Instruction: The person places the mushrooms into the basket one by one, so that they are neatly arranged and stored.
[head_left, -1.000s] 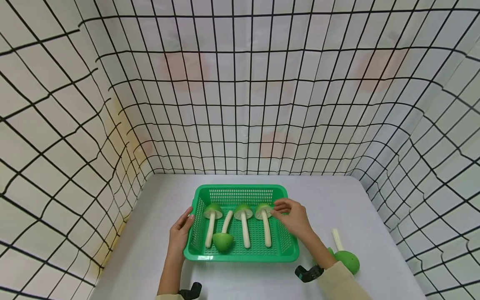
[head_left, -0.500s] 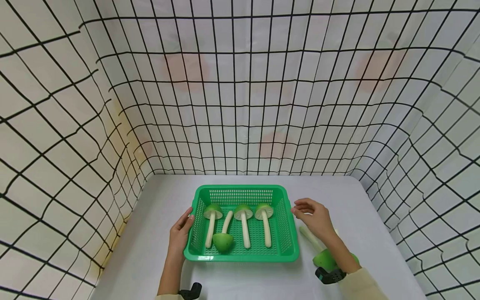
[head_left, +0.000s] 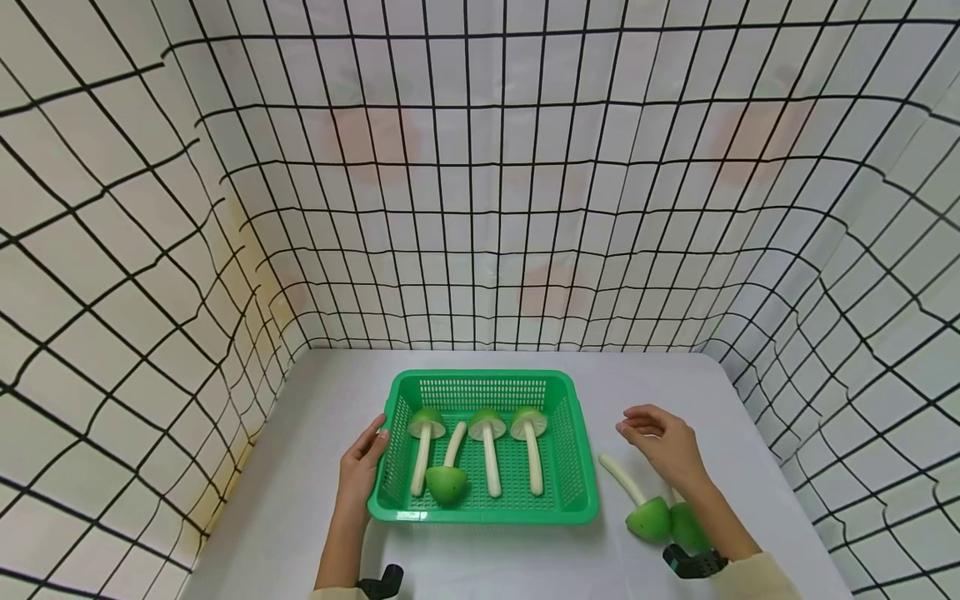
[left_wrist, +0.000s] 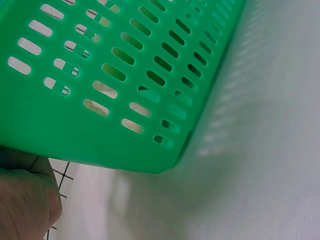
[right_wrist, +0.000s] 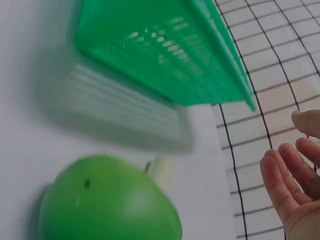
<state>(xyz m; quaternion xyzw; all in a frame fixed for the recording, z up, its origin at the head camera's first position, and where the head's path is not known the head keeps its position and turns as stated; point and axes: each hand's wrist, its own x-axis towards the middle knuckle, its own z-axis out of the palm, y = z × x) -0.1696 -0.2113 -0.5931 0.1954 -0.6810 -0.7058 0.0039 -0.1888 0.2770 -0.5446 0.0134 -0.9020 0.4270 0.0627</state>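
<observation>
The left hand [head_left: 360, 471] and right hand [head_left: 667, 446] are bare. The left wrist device [head_left: 382, 583] is black and angular; the right wrist device [head_left: 696, 564], also black, shows a teal patch [head_left: 672, 561]. The left sleeve [head_left: 337, 594] and right sleeve [head_left: 756, 578] are cream.

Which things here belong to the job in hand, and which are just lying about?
Likely part of the job: green basket, with the left grip at its rim; four green-capped mushrooms inside it; two loose mushrooms near the right grip.
Just around it: black net; white tabletop; black wrist devices.
</observation>
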